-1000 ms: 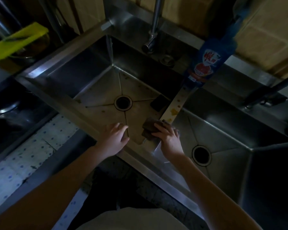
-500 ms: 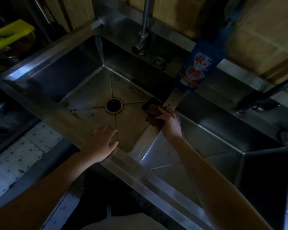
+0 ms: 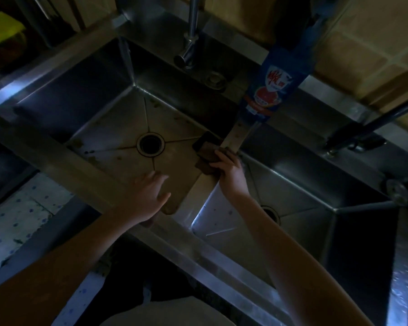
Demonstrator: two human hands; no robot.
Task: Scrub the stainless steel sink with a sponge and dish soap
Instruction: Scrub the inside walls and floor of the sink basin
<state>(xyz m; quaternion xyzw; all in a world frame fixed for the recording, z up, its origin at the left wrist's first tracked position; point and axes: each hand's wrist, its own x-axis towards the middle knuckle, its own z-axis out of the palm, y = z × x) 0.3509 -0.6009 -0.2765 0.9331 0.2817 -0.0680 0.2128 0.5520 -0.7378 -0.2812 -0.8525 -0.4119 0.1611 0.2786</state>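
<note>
R hand [image 3: 231, 176] grip curled on dark brown rectangular sponge [image 3: 206, 158], pressed on divider of stainless steel double sink [image 3: 57, 158], far end. L hand [image 3: 149, 196] grip open, flat on front rim. Blue dish-soap bottle [image 3: 277, 84] on back ledge.

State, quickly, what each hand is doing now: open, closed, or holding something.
Left hand: open, resting on the sink rim.
Right hand: grips the sponge on the divider.

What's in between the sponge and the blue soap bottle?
Nothing sits there. In the head view, only a bare strip of the steel divider between the two basins runs from the sponge to the soap bottle.
</note>
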